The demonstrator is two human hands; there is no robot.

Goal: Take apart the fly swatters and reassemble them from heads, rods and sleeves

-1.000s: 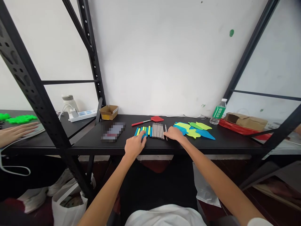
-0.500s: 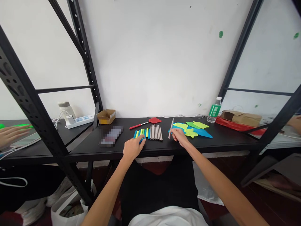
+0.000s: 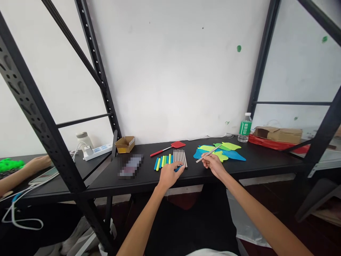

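My left hand [image 3: 170, 174] is closed on a blue handle sleeve [image 3: 179, 168], just in front of the metal rods. My right hand [image 3: 213, 164] pinches a silver metal rod [image 3: 209, 153], tilted with its upper end to the right. A row of blue, green and yellow handle sleeves [image 3: 163, 162] lies left of several parallel metal rods [image 3: 181, 156]. Beyond them rests a red fly swatter [image 3: 165, 149] with a metal shaft. Behind my right hand, leaf-shaped swatter heads [image 3: 229, 149] in blue, green and yellow lie in an overlapping pile.
On the left of the black table [image 3: 149, 180] are a blurred flat object [image 3: 131, 166] and a small cardboard box [image 3: 125, 144]. A water bottle [image 3: 244, 128] stands at the back right. Dark shelf posts [image 3: 48, 103] frame both sides. Another person's arm [image 3: 26, 172] is at far left.
My left hand has moved right with the blue sleeve, from the sleeve row to the rods. The rod in my right hand has gone from near upright to slanted. The view has shifted slightly.
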